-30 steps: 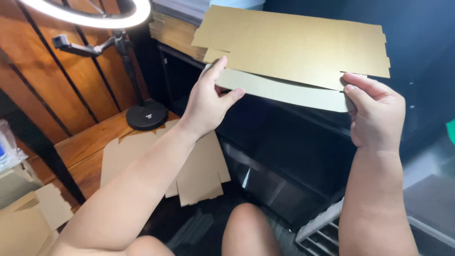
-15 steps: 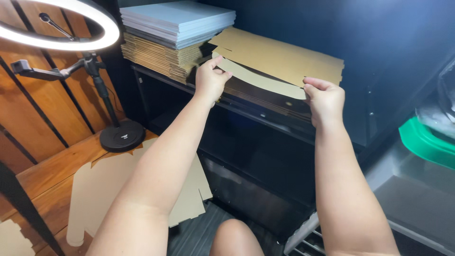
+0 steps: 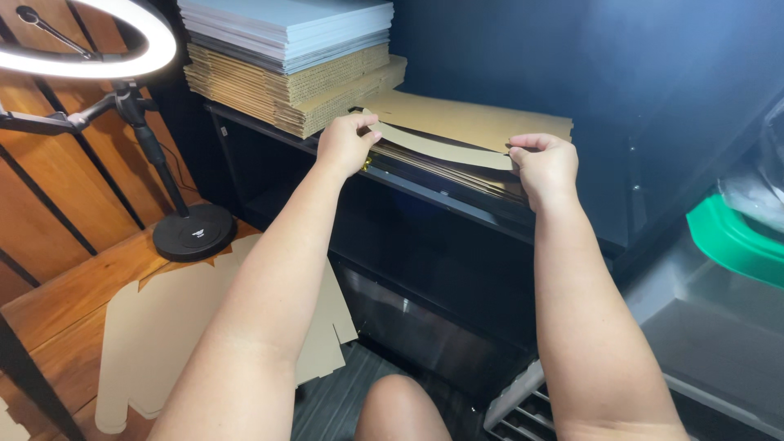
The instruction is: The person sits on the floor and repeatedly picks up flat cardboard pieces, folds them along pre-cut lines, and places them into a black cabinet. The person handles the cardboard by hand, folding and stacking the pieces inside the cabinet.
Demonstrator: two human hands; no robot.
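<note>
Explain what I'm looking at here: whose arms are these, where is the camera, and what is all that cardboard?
There is no machine here, only a person at work. The camera sits on the person's head and looks down, so the two bare arms reaching forward are their own; a knee shows at the bottom edge.

The left hand and the right hand each pinch one end of a flat cardboard box blank that lies on a low pile of similar blanks on a black shelf.

Further back on the shelf is a taller stack of corrugated cardboard sheets with white sheets on top. On the left, a lit ring light stands on a round black base. More flat box blanks lie on the wooden floor beside it. At the right edge is something green; I cannot tell what it is.
</note>
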